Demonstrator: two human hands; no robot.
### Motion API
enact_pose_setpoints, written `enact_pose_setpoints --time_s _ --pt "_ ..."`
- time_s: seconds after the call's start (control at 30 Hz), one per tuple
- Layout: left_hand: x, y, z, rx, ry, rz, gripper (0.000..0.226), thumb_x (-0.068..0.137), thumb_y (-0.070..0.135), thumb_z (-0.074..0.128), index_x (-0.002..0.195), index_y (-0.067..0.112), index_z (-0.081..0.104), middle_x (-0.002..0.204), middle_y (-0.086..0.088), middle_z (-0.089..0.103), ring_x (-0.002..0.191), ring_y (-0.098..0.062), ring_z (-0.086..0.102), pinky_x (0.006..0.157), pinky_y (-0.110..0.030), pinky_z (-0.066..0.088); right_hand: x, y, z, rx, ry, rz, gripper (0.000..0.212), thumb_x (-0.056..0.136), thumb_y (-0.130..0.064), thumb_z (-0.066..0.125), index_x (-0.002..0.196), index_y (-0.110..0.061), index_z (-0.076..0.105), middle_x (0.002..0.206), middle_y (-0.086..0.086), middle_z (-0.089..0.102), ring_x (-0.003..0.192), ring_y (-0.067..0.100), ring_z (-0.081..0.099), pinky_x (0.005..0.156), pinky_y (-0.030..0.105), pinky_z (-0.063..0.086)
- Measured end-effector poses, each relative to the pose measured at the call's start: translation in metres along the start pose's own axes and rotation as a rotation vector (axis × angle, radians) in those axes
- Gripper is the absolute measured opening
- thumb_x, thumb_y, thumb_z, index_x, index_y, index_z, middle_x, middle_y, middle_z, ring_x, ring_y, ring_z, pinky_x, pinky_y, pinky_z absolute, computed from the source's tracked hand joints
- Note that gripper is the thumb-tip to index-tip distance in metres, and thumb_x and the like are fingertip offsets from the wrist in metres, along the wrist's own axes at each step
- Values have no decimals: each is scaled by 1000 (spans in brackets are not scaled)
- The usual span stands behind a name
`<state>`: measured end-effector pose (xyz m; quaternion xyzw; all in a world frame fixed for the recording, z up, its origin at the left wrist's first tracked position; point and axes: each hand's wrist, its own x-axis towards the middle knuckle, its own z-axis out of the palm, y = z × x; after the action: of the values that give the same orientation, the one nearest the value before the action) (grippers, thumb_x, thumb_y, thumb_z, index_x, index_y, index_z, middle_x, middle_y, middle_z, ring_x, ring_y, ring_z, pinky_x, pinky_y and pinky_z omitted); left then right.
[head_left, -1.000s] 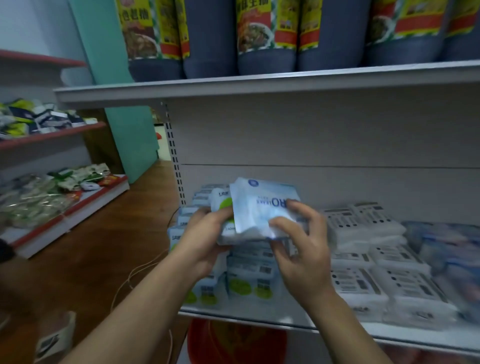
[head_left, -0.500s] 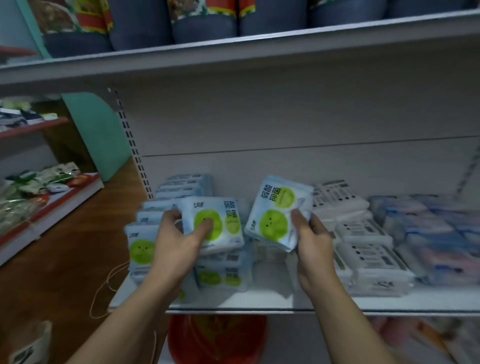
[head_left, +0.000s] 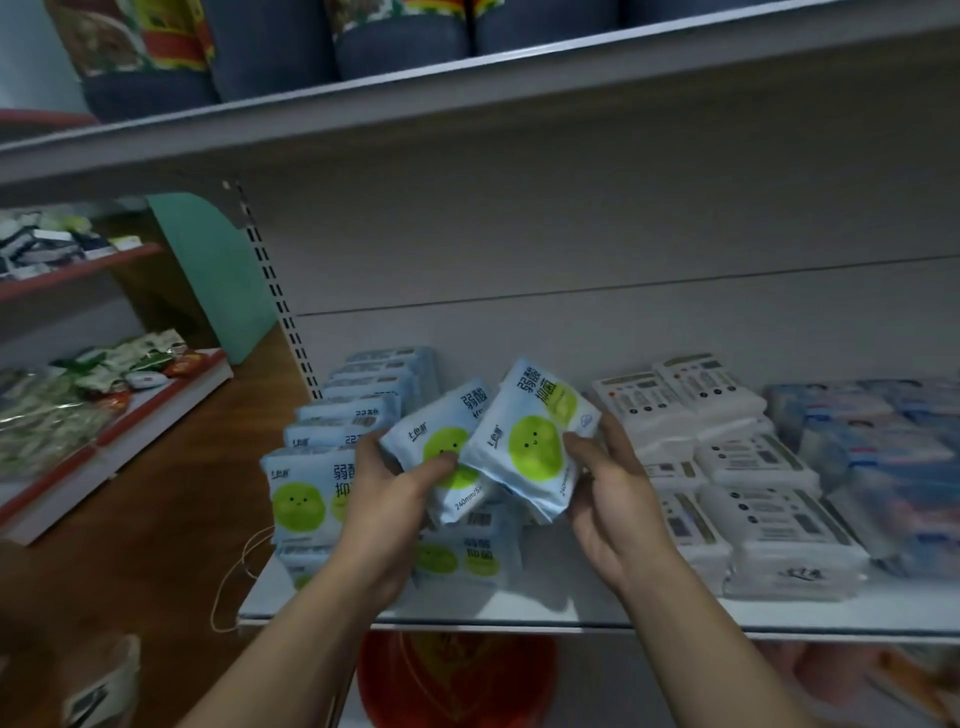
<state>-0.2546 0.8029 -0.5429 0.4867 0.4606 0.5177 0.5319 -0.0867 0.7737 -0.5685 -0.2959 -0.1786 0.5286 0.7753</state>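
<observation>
Above middle shelf (head_left: 519, 608), frame centre: left hand (head_left: 387, 499) grips green-face pad pack (head_left: 441, 447), thumb curled over front. Right hand (head_left: 615, 499) pinches second pack (head_left: 535, 441), thumb on front. Packs overlap, fronts up, tops toward 1 o'clock, likely being squared as pair for restacking face-out. Matching stack (head_left: 298, 499) at 9 o'clock of hands; white packs (head_left: 753, 467) at 3 o'clock. Fingers behind packs hidden; small print unreadable; top-shelf goods (head_left: 400, 47) cut off.

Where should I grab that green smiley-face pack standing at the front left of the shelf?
Pinch its top edge, coming from above: the green smiley-face pack stands upright, its top is free, other packs crowd close behind it, and the left hand covers its right side.
</observation>
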Motion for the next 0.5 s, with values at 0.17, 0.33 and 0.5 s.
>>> enact_pose_setpoints --time_s 0.17,0.33,0.5 --pt "-7 7 6 -60 -41 44 26 97 22 56 120 32 51 112 -8 69 94 -32 70 77 -59 56 -4 5 8 12 75 -71 27 84 6 60 105 -10 58 102 14 71 91 26 69 81 43 56" --pt "-17 18 18 41 -66 126 60 71 52 78 118 29 48 115 -3 67 99 -23 70 85 -53 56 -20 12 18 -224 -7 -151 23 80 5 68 96 -8 57 90 9 72 82 25 69 64 29 56" --pt "-6 34 10 134 -46 261 58 69 13 84 113 23 48 106 -3 70 92 -19 72 81 -43 59 -29 11 21 -514 -188 -254 24 82 -8 72 102 -15 61 96 -1 72 88 13 69 74 26 56"
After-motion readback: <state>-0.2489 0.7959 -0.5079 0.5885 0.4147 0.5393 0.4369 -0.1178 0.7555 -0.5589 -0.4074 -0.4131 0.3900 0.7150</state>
